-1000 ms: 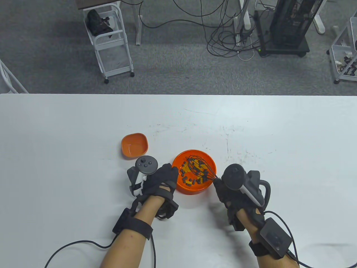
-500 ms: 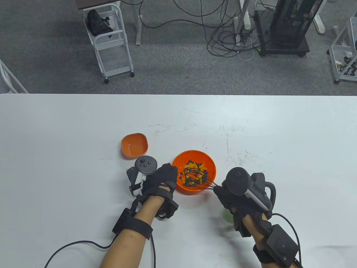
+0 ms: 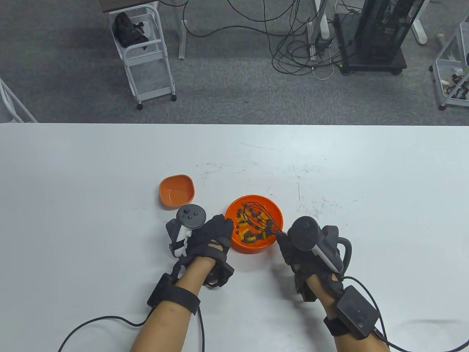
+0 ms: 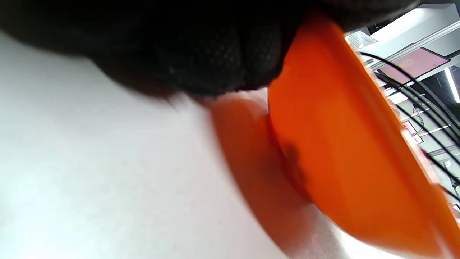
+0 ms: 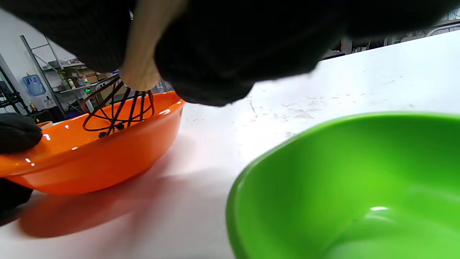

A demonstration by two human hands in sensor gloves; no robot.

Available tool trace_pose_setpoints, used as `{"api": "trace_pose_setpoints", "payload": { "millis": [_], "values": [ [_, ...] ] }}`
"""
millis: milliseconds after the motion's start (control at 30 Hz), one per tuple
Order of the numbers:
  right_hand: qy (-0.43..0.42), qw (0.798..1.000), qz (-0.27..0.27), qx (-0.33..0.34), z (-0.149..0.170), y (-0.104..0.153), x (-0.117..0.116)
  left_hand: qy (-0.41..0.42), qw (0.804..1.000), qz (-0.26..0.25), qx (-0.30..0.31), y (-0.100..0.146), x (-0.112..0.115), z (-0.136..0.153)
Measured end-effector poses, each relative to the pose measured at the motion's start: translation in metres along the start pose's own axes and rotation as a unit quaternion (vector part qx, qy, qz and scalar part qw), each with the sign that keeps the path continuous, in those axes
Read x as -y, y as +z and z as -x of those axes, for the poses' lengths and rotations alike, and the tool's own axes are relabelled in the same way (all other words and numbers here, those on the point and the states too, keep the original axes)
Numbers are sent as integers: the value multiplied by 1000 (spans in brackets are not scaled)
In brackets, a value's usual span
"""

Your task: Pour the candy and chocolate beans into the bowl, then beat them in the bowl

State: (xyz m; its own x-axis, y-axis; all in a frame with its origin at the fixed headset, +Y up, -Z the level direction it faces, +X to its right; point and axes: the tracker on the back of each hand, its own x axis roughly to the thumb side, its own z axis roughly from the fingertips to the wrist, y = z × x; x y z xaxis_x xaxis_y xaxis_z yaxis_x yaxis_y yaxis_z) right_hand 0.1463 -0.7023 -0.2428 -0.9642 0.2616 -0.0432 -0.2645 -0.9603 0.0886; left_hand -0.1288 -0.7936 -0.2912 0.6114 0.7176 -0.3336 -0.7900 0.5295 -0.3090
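A round orange bowl (image 3: 275, 220) near the table's front middle holds dark chocolate beans and yellow candy (image 3: 248, 231). The black wire whisk (image 3: 259, 216) stands in it, and my right hand (image 3: 295, 249) grips its handle from the bowl's right side. In the right wrist view the whisk wires (image 5: 115, 108) dip into the orange bowl (image 5: 107, 158). My left hand (image 3: 212, 234) holds the bowl's left rim; in the left wrist view its fingers (image 4: 215, 54) lie over the orange bowl (image 4: 341, 144).
A small orange square dish (image 3: 176, 190) sits left of and behind the bowl. A green bowl (image 5: 352, 194) lies under my right hand, hidden in the table view. Past the table's far edge stand a white cart (image 3: 144, 55), cables and a black rack (image 3: 381, 33).
The whisk head swung from the bowl's far side to its near side and back to the far side. My right hand shifted right and back, then returned. The left hand stayed put.
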Motion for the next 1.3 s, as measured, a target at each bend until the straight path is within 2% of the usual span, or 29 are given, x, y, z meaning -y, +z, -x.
{"api": "trace_pose_setpoints", "payload": {
  "millis": [133, 267, 400, 533, 733, 833, 933, 1000, 1167, 1300],
  "values": [
    [-5, 1000, -3, 20, -8, 5, 1, 4, 1000, 4, 1, 0, 0, 0],
    [5, 998, -53, 39, -15, 10, -3, 7, 1000, 4, 0, 0, 0, 1],
    [15, 997, -62, 50, -14, 14, 7, 14, 1000, 6, -1, 0, -1, 1],
    [33, 996, -56, 59, -6, 15, 20, 5, 1000, 3, 1, 1, 0, 0],
    [90, 996, -16, 13, -4, 15, 29, 1, 1000, 3, 2, 1, 0, -1],
    [93, 996, 2, -12, 2, 11, 25, 1, 1000, 3, 2, 1, 0, 0],
    [60, 998, 1, -20, 8, 5, 18, 6, 1000, 8, 3, 0, 0, 0],
    [41, 999, 19, -15, 9, 3, 12, 5, 1000, 7, 3, 0, 0, 0],
    [5, 1000, -11, 6, -1, 1, -1, 6, 1000, 9, 3, 0, 0, 0],
    [3, 999, -28, 32, -6, 6, 2, 13, 1000, 13, 3, 0, -1, 1]
  ]
}}
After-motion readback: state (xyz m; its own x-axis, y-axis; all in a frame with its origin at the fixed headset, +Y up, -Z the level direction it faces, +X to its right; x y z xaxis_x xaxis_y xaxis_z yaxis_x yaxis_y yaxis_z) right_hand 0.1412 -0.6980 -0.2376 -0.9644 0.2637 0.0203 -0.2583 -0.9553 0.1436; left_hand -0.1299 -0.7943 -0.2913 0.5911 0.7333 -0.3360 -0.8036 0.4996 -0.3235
